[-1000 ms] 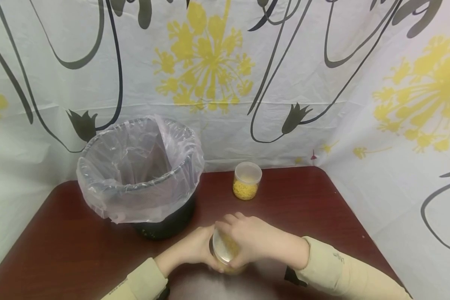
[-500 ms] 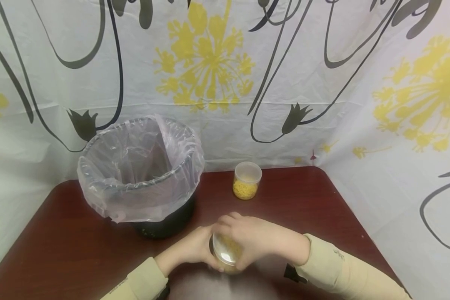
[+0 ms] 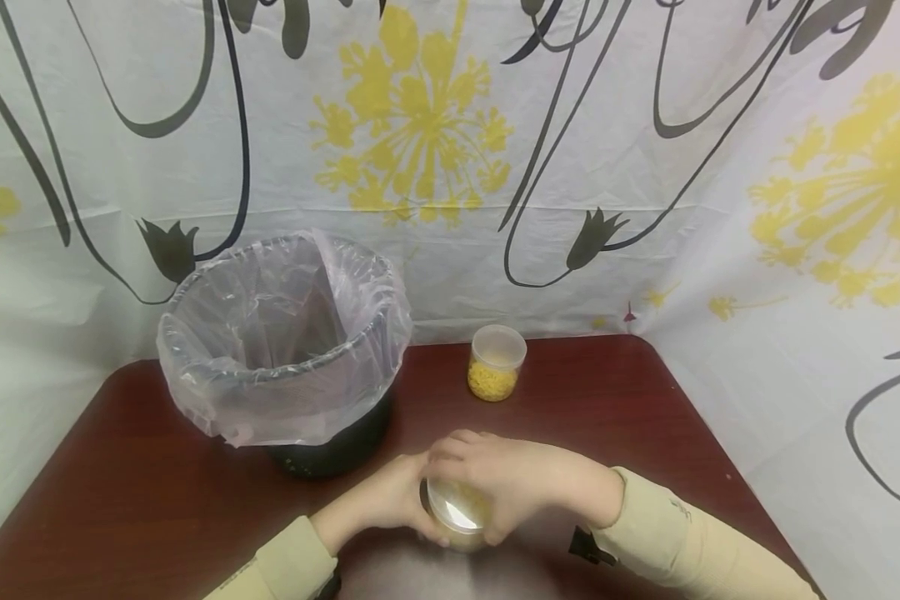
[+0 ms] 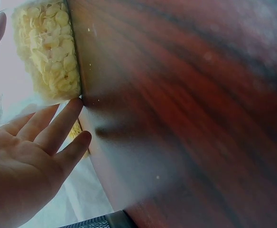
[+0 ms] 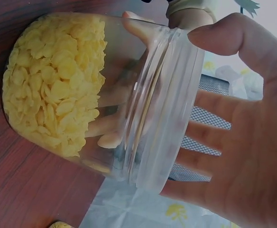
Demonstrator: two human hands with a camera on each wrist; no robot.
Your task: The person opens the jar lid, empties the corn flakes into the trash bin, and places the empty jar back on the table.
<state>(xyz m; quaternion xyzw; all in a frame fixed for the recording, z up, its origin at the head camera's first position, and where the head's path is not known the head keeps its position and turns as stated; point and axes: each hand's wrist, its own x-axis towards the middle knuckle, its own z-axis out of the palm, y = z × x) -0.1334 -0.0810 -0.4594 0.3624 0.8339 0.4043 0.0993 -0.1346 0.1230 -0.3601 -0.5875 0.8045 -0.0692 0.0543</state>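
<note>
A clear round jar (image 5: 58, 85), partly filled with yellow flakes, stands on the table near its front in the head view. My left hand (image 3: 397, 498) holds the jar's side, thumb toward me and fingers around the far side. From above, my right hand (image 3: 521, 479) grips the clear screw lid (image 5: 171, 114), its thumb on the near rim and its fingers across the far rim. The lid sits on the jar's neck. In the left wrist view, fingertips (image 4: 77, 107) of the left hand lie along the jar's lower wall.
Behind the hands stands a second clear jar (image 3: 497, 362) of yellow flakes. A dark bin (image 3: 345, 442) lined with a translucent bag (image 3: 270, 408) takes up the back left of the dark red table (image 3: 165, 500). Patterned cloth (image 3: 450, 275) hangs along the back and sides.
My right hand has turned slightly around the lid: its thumb shifted right and its fingers left, leaving more of the lid's top in sight. The left hand and the jar stay in place.
</note>
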